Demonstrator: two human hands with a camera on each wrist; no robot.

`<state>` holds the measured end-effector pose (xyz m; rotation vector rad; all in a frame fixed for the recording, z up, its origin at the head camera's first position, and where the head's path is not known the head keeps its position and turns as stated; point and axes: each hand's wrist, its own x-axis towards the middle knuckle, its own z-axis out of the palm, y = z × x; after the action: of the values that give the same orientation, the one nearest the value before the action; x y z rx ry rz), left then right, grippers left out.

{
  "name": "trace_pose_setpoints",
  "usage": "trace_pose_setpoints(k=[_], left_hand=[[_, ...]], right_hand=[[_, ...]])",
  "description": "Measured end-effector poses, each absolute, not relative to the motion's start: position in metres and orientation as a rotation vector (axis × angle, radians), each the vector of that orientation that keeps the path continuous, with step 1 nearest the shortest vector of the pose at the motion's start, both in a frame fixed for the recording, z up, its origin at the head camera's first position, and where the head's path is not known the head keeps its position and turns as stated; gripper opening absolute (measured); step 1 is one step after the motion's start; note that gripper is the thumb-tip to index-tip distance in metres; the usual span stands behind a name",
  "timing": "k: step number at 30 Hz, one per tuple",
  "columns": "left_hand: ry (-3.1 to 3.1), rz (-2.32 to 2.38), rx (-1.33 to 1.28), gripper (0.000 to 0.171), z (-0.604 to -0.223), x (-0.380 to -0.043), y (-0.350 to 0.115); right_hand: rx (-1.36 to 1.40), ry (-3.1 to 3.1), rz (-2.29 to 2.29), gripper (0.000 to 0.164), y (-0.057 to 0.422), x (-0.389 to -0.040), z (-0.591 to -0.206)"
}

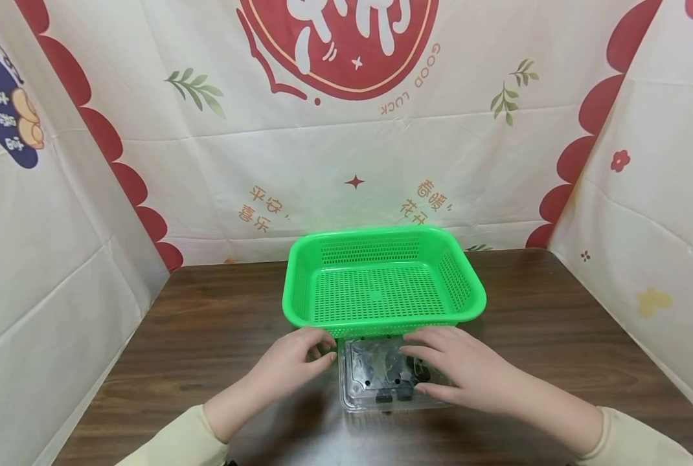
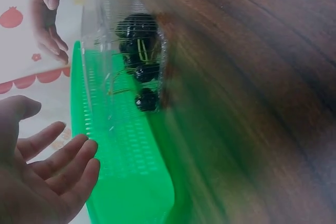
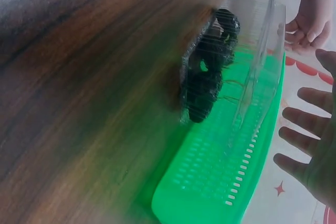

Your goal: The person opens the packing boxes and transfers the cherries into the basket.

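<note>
A clear plastic clamshell box (image 1: 375, 382) with a lid lies on the table. Inside are dark, glossy round fruits (image 2: 139, 40) with thin green stems; their exact kind is hard to tell. My left hand (image 1: 296, 356) hovers by the box's left side, its fingers loosely bent with nothing in them. Over the right part of the lid is my right hand (image 1: 463, 366), fingers spread and slightly bent. In the right wrist view, these fingers (image 3: 304, 121) stand apart from the box. Just behind the box sits a green plastic basket (image 1: 375, 329), with nothing in it.
The dark wooden table (image 1: 206, 323) carries the box and basket. Printed cloth (image 1: 323, 155) hangs behind the table and along both sides, close to the table's back edge.
</note>
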<state>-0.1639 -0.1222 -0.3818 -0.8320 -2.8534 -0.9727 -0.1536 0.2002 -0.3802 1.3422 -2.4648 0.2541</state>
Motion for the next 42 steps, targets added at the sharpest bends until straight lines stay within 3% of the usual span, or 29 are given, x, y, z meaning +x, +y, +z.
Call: trace_pose_setpoints(k=[4,22,42], left_hand=[[-2.861,-0.956,-0.844,0.009,-0.387,-0.165,-0.12],[-2.918,-0.809,-0.879,0.02,-0.399,-0.163,-0.117],[-2.923,-0.778,-0.869,0.044,-0.399,-0.165,-0.114]], right_hand=[[1.362,-2.458,0.234,0.049,0.198,-0.151,-0.383],[1.386,-2.523,0.144,0.063,0.197,-0.15,-0.397],[1.45,-2.58,0.154,0.067,0.198,-0.154,-0.395]])
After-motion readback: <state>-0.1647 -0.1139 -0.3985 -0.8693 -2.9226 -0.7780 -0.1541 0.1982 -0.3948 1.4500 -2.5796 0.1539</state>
